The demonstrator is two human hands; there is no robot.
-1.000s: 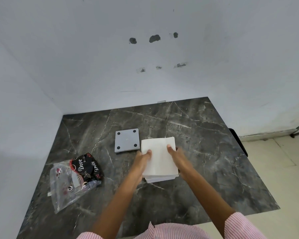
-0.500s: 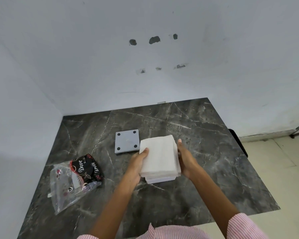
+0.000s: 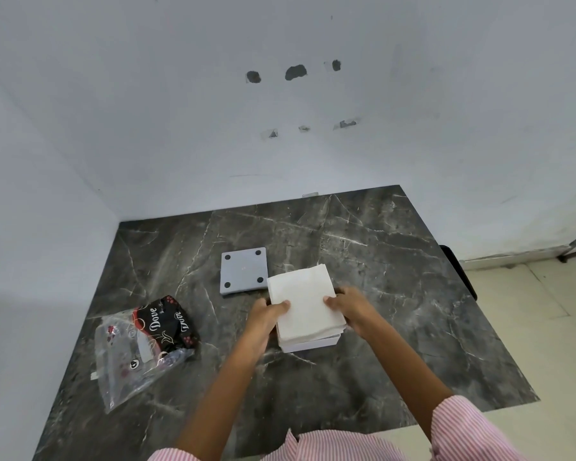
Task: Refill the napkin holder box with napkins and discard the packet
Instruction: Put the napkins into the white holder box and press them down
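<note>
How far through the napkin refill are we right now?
Done: the napkins are out of the plastic packet, which lies apart on the table's left. In hand: the left hand and right hand press the napkin stack onto the white holder box; it sits proud of the rim. Left: seat the stack, fit the grey plate lying beside it, probably the lid, and discard the packet.

Between the left hand (image 3: 269, 311) and the right hand (image 3: 352, 305) a stack of napkins (image 3: 305, 301) sits in the box (image 3: 313, 345) on the table (image 3: 396, 294). Beyond the left hand lies the lid (image 3: 244, 271); the packet (image 3: 143, 344) lies well to that hand's left.
</note>
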